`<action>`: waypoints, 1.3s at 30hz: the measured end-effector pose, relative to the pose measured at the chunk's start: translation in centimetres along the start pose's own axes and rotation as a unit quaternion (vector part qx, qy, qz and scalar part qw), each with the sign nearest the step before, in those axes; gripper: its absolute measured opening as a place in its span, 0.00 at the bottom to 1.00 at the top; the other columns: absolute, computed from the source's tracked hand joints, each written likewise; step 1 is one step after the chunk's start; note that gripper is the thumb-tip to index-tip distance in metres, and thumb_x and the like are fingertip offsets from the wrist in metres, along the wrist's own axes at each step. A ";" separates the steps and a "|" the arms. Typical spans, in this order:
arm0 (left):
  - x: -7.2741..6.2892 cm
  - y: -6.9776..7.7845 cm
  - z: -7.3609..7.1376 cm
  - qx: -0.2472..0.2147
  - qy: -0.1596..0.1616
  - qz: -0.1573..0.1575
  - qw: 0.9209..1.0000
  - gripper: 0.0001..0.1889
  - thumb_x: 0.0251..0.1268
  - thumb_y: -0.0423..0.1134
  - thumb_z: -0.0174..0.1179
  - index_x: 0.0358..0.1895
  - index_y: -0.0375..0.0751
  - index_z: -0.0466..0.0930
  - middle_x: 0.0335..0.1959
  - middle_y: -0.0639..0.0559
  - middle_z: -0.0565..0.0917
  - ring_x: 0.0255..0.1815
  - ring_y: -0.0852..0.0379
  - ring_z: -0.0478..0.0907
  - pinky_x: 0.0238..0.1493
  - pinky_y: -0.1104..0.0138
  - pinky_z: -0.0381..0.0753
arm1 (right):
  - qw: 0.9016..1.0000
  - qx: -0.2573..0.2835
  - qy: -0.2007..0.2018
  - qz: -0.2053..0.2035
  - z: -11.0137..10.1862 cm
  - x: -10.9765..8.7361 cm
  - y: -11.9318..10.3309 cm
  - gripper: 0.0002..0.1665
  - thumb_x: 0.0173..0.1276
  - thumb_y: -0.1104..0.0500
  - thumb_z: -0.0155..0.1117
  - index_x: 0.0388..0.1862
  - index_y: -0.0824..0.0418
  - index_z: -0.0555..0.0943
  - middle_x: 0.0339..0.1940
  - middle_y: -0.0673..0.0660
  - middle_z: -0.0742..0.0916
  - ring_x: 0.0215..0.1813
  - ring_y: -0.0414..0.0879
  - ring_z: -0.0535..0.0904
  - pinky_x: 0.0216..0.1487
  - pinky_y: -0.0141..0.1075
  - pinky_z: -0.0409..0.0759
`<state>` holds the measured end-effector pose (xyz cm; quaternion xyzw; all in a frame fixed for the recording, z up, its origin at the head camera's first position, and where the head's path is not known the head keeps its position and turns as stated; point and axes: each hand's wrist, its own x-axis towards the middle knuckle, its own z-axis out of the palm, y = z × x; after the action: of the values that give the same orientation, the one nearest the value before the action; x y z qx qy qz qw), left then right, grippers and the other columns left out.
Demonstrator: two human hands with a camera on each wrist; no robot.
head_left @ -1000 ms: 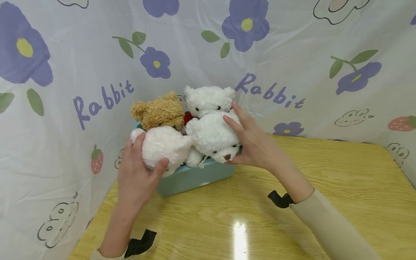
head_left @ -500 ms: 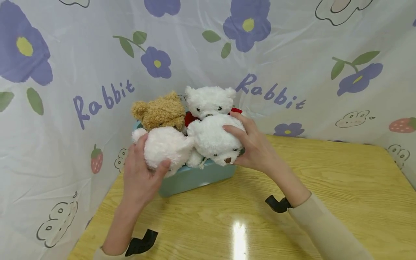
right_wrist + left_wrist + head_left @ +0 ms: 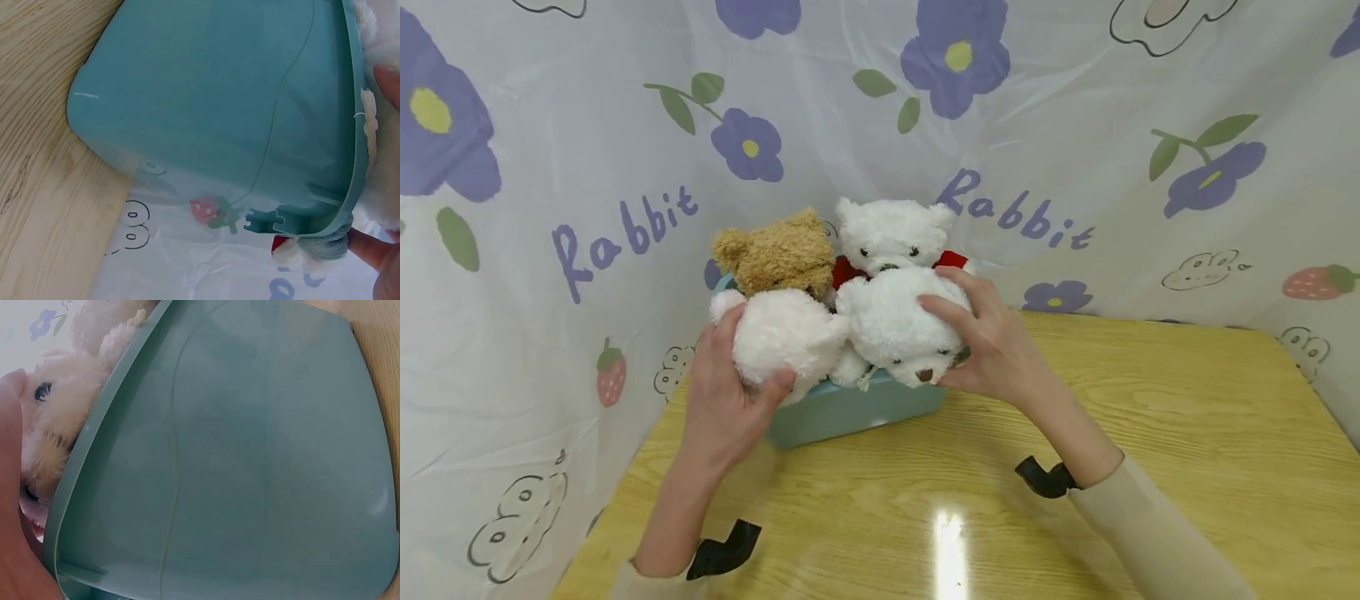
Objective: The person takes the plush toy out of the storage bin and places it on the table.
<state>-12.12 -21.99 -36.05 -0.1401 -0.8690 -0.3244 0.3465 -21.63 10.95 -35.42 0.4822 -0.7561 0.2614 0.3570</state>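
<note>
A blue-green plastic bin [image 3: 857, 412] is filled with plush teddy bears. My left hand [image 3: 718, 408] grips the head of a pale pinkish-white teddy bear [image 3: 786, 337] at the bin's front left, thumb across its front. To the right of it, my right hand [image 3: 1000, 346] holds a white teddy bear [image 3: 898, 317] by the head, which tips forward over the rim. Both bears' lower bodies are mostly hidden in the bin. From the left wrist, the pale bear's eye [image 3: 44, 391] shows just above the rim.
Behind these two sit a curly brown teddy bear [image 3: 782, 254] and another white teddy bear [image 3: 891, 233] with red beside it. The bin stands on a wood-grain table [image 3: 1135, 417], close to a flower-printed cloth [image 3: 820, 92] hanging behind and at the left.
My right hand and the white bear's head have come slightly down, uncovering more of the rear white bear and red fabric. The left hand keeps its hold on the pale bear, shifting slightly right.
</note>
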 end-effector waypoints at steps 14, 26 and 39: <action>1.5 -0.1 2.1 -0.019 -0.053 0.005 0.998 0.52 0.62 0.82 0.46 0.79 0.48 0.55 0.66 0.32 0.69 0.57 0.34 0.70 0.51 0.38 0.69 | 0.999 -0.036 0.009 0.037 -2.0 -1.9 -0.4 0.57 0.37 0.51 0.90 0.68 0.52 0.71 0.70 0.69 0.72 0.58 0.67 0.74 0.30 0.54 0.83; 2.8 0.8 4.8 -0.030 -0.072 0.022 0.997 0.52 0.63 0.82 0.44 0.79 0.47 0.54 0.65 0.31 0.69 0.58 0.34 0.71 0.53 0.38 0.70 | 0.995 -0.068 -0.004 0.077 -4.4 -3.7 -0.4 0.54 0.40 0.53 0.87 0.68 0.52 0.70 0.71 0.69 0.71 0.60 0.67 0.74 0.32 0.56 0.83; 3.8 1.5 6.7 -0.037 -0.080 0.048 0.995 0.51 0.64 0.81 0.43 0.78 0.47 0.55 0.62 0.32 0.71 0.56 0.35 0.72 0.51 0.38 0.72 | 0.991 -0.076 0.000 0.108 -6.0 -5.5 -0.2 0.49 0.47 0.49 0.82 0.68 0.54 0.70 0.72 0.70 0.70 0.59 0.70 0.76 0.31 0.54 0.82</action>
<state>-17.61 -16.39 -36.36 -0.2196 -0.8737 -0.3269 0.2856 -18.14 18.29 -36.12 0.3697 -0.8213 0.2400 0.3622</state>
